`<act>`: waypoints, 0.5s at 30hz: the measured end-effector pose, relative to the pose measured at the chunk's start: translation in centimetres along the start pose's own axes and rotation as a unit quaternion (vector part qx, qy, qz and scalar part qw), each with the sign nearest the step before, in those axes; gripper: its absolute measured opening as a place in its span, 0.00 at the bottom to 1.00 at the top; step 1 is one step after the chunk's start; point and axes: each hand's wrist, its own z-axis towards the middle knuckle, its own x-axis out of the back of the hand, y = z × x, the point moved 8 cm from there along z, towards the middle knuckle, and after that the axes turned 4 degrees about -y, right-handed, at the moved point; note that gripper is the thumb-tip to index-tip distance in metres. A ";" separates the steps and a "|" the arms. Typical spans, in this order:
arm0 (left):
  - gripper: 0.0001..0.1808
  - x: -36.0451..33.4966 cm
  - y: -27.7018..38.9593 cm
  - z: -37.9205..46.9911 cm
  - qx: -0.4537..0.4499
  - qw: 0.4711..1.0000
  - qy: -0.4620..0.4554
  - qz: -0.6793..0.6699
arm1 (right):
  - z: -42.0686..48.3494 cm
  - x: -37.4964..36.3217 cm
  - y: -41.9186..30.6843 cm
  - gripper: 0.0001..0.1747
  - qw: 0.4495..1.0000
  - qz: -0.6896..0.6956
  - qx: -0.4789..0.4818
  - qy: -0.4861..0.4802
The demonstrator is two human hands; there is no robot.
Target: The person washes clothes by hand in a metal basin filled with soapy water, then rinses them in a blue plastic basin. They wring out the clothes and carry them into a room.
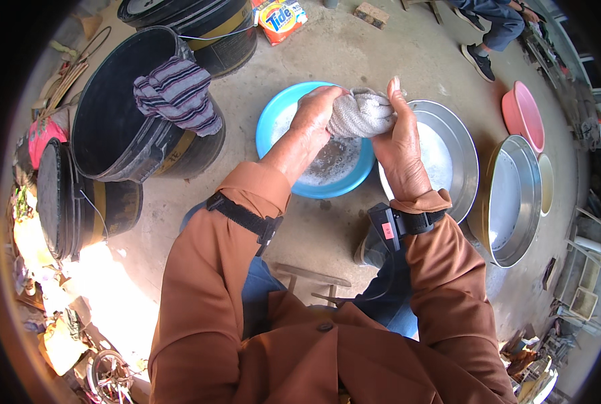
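Observation:
A light grey knitted cloth (359,115), bunched and twisted, is gripped between my two hands above a blue plastic basin (264,126). My left hand (315,113) has its fingers round the cloth's left end. At the right end, my right hand (400,144) holds it with the thumb pointing up. Foamy, greyish water (331,161) fills the basin below. Just to the right, partly behind my right forearm, a round metal basin (466,161) holds whitish sudsy water.
Black buckets stand at the left, one (113,101) with a striped cloth (177,93) over its rim. A second metal basin (530,222) and a pink basin (525,116) stand right. A Tide bag (280,21) and a brick (371,15) lie ahead. A person's legs (502,30) show top right.

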 end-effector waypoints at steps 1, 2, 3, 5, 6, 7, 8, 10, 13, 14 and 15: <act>0.10 0.3 0.6 0.0 -0.017 1.000 0.022 0.002 | -0.3 0.3 0.2 0.44 0.999 0.003 -0.028 0.021; 0.09 0.5 1.3 0.0 -0.037 0.999 0.037 0.002 | -0.7 0.9 0.3 0.38 0.996 0.009 -0.052 0.067; 0.08 0.6 2.2 -0.1 -0.071 0.995 0.054 0.042 | -1.2 1.5 0.6 0.32 0.989 0.017 -0.080 0.122; 0.06 0.2 4.0 -0.4 -0.142 0.980 0.075 0.118 | -1.1 0.5 0.3 0.32 0.994 0.033 -0.082 0.068; 0.04 -0.4 4.2 -0.6 -0.170 0.974 0.065 0.132 | -1.0 0.0 0.3 0.32 0.995 0.045 -0.084 0.037; 0.04 -1.4 4.5 -1.0 -0.210 0.960 0.047 0.181 | -0.8 -1.1 0.3 0.32 0.995 0.058 -0.076 -0.030; 0.05 -2.3 4.8 -1.6 -0.248 0.941 0.030 0.229 | -0.6 -0.8 0.1 0.28 0.997 0.058 -0.054 -0.024; 0.09 -3.8 4.8 -2.4 -0.293 0.910 0.013 0.293 | -0.1 0.5 0.5 0.25 0.999 0.021 -0.046 0.021; 0.14 -4.6 3.3 -2.3 -0.191 0.930 -0.043 0.312 | 0.7 2.8 0.5 0.15 0.996 0.006 -0.012 0.087; 0.23 -5.1 3.6 -2.6 -0.193 0.889 -0.072 0.408 | 1.0 3.5 0.2 0.13 0.995 0.009 -0.017 0.094; 0.26 -5.5 3.8 -2.9 -0.178 0.889 -0.121 0.403 | 1.0 4.4 0.1 0.11 0.992 0.011 -0.025 0.123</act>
